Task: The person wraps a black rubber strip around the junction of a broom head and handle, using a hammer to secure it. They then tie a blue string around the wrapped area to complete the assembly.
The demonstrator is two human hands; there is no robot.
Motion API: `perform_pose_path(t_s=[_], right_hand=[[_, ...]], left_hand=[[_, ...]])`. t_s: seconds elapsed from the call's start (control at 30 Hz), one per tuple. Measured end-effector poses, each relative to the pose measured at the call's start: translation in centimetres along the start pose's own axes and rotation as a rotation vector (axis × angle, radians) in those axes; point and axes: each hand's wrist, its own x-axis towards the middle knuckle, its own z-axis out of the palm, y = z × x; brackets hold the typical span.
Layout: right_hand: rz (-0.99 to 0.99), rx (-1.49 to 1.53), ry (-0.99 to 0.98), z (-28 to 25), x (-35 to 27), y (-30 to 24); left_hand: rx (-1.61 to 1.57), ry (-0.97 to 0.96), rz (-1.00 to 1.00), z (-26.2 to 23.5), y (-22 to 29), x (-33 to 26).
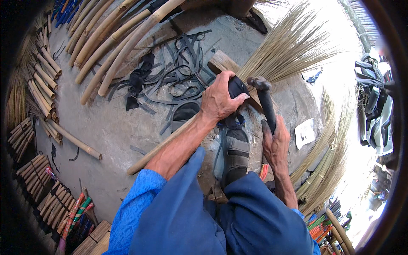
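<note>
Bare concrete floor (114, 123) carries loose black rubber strips (178, 76) and bamboo poles (110, 38) toward its far edge. At its middle, the left hand (219, 100) grips the black-bound neck of a broom (272, 55) on a wooden block (223, 63). Beside it, the right hand (275, 142) is closed around a hammer (264, 100), head up.

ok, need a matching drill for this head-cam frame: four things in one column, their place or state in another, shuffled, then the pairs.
Things:
1. left hand
2. right hand
3. fan of pale straw broom bristles
4. tangle of flat black rubber strips

Place or state:
A. lying loose on the grey ground
B. closed round the dark handle of a hammer
C. spreading up and right from the bound end
D. pressing on the black wrapping at the broom neck

Pairs: 1-D, 2-B, 3-C, 4-A
</note>
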Motion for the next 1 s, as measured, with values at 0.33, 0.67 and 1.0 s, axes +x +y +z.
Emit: perform_pose_path(t_s=[0.33,0.67,1.0], right_hand=[[0.072,0.043,-0.092,-0.9,-0.4,-0.6],[0.107,-0.124,-0.24,-0.3,1.2,-0.4],[-0.008,-0.057,-0.097,0.8,0.2,1.9]], left_hand=[[0.092,0.038,0.112,0.6,-0.4,-0.3],[0.072,-0.007,0.055,0.4,0.0,-0.5],[0.085,-0.029,0.021,0.5,-0.4,-0.4]])
